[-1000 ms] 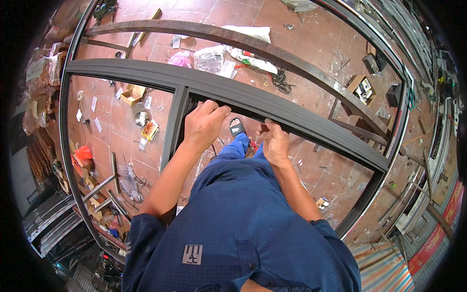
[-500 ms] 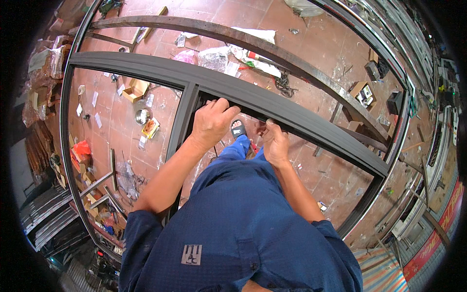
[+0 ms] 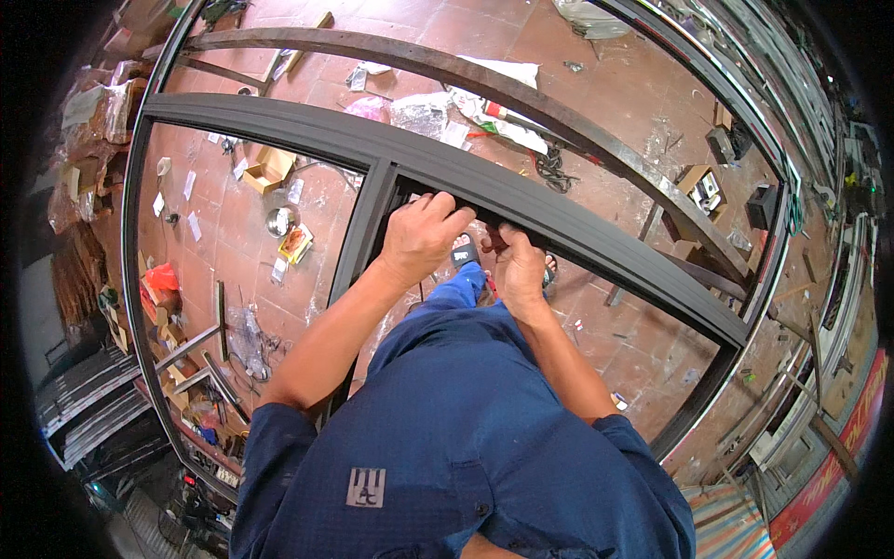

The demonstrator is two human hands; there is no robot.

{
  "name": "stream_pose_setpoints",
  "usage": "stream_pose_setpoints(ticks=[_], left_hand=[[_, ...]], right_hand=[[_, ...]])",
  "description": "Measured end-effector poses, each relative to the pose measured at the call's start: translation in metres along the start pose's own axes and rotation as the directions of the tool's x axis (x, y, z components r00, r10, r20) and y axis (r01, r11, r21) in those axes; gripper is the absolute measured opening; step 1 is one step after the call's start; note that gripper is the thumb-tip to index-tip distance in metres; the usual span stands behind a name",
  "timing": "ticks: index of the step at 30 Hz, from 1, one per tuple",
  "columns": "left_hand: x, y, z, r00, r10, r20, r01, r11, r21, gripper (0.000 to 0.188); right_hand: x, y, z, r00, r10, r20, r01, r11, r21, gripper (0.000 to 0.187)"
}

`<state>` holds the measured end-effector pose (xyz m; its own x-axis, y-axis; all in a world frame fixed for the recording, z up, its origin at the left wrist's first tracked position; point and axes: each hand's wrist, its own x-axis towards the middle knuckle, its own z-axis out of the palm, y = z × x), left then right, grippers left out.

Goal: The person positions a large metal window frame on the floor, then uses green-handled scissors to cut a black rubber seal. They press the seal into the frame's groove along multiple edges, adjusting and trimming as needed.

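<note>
As the grey frame [image 3: 559, 212] spans above the tiled floor [image 3: 233, 247], the left hand [image 3: 422, 240] curls at its inner edge beside the divider [image 3: 363, 224], the right hand [image 3: 520, 272] nearby along that edge; whether either grips, I cannot tell. Uneven pressure could make hidden fingertips slip and scrape.

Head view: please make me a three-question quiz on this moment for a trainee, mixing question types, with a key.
1. Which is closer to the dark grey upright bar: the left hand or the right hand?
2. True or false: both hands are lifted well away from the dark grey crossbar.
3. Fill the gap: the floor is laid with reddish ____.

Key:
1. The left hand.
2. False; both are at the crossbar's near edge, though what the fingertips hold, if anything, cannot be told.
3. Tiles.
</note>
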<state>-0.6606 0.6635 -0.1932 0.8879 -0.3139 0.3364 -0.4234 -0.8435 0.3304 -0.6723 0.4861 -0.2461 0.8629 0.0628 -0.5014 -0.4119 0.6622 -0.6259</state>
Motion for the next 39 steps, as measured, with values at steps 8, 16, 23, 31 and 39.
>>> stream_pose_setpoints(ticks=[8,16,23,31,39], left_hand=[[-0.003,-0.001,0.0,1.0,-0.011,-0.002,0.011,1.0,0.002,0.02],[-0.003,-0.001,0.001,1.0,-0.02,-0.013,0.019,1.0,-0.011,0.015],[0.003,0.005,0.004,0.996,-0.067,-0.059,0.061,0.994,-0.089,0.01],[0.0,0.008,0.014,0.978,-0.172,-0.119,0.15,0.973,-0.176,0.013],[0.003,0.011,0.018,0.968,-0.227,-0.107,0.205,0.961,-0.186,0.015]], right_hand=[[-0.002,-0.001,0.007,0.995,0.098,0.034,-0.092,0.983,-0.158,0.019],[0.006,0.015,0.005,0.996,0.089,0.013,-0.087,0.988,-0.124,0.017],[0.008,0.021,0.02,0.999,-0.027,-0.029,0.023,0.991,-0.13,0.009],[0.003,0.015,0.02,0.997,0.057,-0.056,-0.066,0.983,-0.171,0.01],[-0.005,-0.011,-0.005,0.986,0.127,-0.109,-0.14,0.982,-0.125,0.012]])
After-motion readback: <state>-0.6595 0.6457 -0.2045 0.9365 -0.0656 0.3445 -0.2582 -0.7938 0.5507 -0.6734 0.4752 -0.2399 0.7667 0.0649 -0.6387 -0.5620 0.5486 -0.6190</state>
